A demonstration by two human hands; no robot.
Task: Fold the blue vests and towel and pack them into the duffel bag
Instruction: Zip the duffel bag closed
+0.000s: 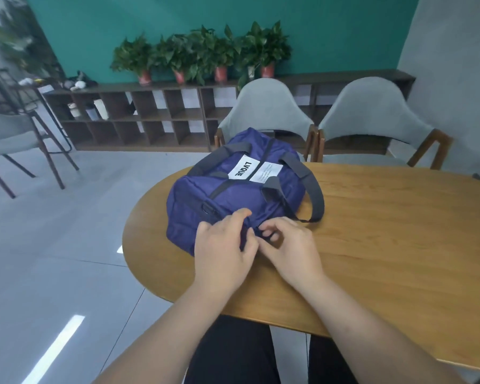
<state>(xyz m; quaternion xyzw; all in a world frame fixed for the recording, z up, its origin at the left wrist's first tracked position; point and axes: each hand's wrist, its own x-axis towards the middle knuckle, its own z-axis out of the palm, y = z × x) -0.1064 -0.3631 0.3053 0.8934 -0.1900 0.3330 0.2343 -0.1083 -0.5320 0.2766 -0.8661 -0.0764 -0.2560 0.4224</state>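
Note:
A dark blue duffel bag with grey handles and a white label lies on the left part of the wooden table. Its top zipper line looks closed. My left hand rests on the bag's near end with fingers curled onto the fabric. My right hand is beside it and pinches something small and dark at the bag's near end, apparently the zipper pull. No vests or towel show outside the bag.
Two grey upholstered chairs stand behind the table. A low wooden shelf with potted plants runs along the green wall. Another chair stands on the tiled floor at the left.

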